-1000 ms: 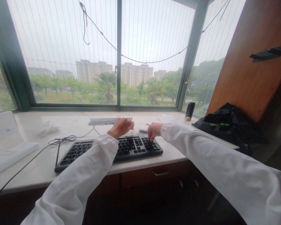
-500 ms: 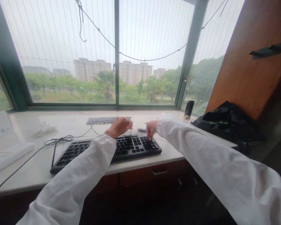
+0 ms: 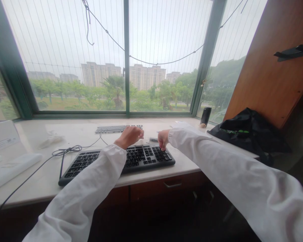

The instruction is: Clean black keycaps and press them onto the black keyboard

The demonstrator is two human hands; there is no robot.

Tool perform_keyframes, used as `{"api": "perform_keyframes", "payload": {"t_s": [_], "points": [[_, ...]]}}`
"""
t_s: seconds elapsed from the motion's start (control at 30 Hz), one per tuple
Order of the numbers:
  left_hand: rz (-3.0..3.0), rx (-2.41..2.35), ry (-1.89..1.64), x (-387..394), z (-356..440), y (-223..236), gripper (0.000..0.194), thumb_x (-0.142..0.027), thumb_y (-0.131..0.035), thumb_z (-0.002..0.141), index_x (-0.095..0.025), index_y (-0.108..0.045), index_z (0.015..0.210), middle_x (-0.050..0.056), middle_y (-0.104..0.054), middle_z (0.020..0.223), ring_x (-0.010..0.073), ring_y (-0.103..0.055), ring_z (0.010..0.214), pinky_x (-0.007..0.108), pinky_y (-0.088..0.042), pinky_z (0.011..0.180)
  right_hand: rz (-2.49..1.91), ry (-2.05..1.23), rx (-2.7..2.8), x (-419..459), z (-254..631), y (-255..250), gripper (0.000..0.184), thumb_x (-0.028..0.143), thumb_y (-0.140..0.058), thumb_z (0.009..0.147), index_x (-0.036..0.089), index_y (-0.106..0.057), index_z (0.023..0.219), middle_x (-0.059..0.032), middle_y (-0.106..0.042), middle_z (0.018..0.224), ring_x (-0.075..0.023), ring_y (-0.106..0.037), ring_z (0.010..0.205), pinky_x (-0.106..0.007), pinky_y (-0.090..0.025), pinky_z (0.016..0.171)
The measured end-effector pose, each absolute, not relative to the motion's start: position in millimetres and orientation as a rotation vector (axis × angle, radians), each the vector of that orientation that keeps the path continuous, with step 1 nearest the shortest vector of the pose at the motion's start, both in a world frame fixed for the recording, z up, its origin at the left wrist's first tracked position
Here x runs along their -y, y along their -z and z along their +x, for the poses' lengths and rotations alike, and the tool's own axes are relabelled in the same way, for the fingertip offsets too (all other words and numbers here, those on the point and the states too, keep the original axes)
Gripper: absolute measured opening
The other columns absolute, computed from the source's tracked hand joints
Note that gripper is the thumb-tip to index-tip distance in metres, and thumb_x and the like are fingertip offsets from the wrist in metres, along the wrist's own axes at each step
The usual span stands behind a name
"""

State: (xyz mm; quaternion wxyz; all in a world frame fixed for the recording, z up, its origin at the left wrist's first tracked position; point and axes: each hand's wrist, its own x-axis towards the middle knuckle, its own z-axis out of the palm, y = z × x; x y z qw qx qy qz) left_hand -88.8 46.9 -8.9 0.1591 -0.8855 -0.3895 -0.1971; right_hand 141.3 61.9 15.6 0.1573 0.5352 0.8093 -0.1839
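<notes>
A black keyboard [image 3: 148, 160] with rows of keys lies along the front of the white counter, some gaps showing between keys. My right hand [image 3: 163, 139] has its fingers pinched together and pointing down onto the number pad at the right end. Whatever those fingertips grip, if anything, is too small to make out. Over the top edge of the keyboard's middle hovers my left hand [image 3: 131, 136], its fingers curled closed; their inside is hidden. Behind it lies a thin grey keyed strip [image 3: 111, 129]. A small dark piece [image 3: 153, 139] rests between the two hands.
Cable [image 3: 68, 150] coils left of the keyboard. A white box [image 3: 12, 164] and crumpled plastic [image 3: 51, 139] sit at the left. White paper [image 3: 187, 126], a black can [image 3: 205, 116] and a black bag [image 3: 252, 134] are on the right. Windows stand behind the counter [image 3: 141, 178].
The view has shifted slightly, so the scene sits a little further right. Both hands keep nearly the same poses over the keyboard.
</notes>
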Motion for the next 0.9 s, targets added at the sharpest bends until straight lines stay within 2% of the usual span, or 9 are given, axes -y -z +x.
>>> {"api": "perform_keyframes", "payload": {"t_s": [0.3, 0.63, 0.8, 0.9], "points": [[-2.545, 1.081, 0.596, -50, -90, 11, 0.013, -0.027, -0.062, 0.087, -0.025, -0.074, 0.086, 0.002, -0.075, 0.086, 0.0211, -0.069, 0.078, 0.031, -0.050, 0.071, 1.449, 0.492, -2.292, -64, 131, -18, 0.025, 0.031, -0.086, 0.049, 0.020, -0.075, 0.068, 0.0041, -0.071, 0.064, -0.0161, -0.067, 0.084, -0.022, -0.044, 0.075], [-2.531, 1.114, 0.563, -48, -88, 10, 0.013, -0.028, -0.061, 0.088, -0.027, -0.074, 0.088, 0.002, -0.075, 0.092, 0.0214, -0.069, 0.083, 0.031, -0.050, 0.073, 1.442, 0.461, -2.234, -61, 130, -20, 0.036, 0.034, -0.085, 0.055, 0.014, -0.076, 0.084, -0.0008, -0.075, 0.078, -0.0178, -0.067, 0.090, -0.022, -0.043, 0.080], [-2.516, 1.110, 0.557, -49, -89, 10, 0.012, -0.029, -0.062, 0.087, -0.027, -0.074, 0.088, 0.002, -0.075, 0.091, 0.0225, -0.069, 0.082, 0.031, -0.050, 0.071, 1.406, 0.398, -2.219, -62, 126, -19, 0.032, 0.033, -0.084, 0.056, 0.016, -0.077, 0.082, 0.0001, -0.075, 0.075, -0.0188, -0.067, 0.089, -0.023, -0.044, 0.079], [-2.512, 1.112, 0.562, -50, -90, 10, 0.012, -0.028, -0.063, 0.086, -0.027, -0.075, 0.088, 0.002, -0.075, 0.089, 0.0220, -0.069, 0.080, 0.030, -0.049, 0.069, 1.424, 0.302, -2.239, -59, 126, -18, 0.035, 0.033, -0.086, 0.055, 0.016, -0.078, 0.084, -0.0021, -0.075, 0.080, -0.0194, -0.067, 0.087, -0.025, -0.044, 0.078]]}}
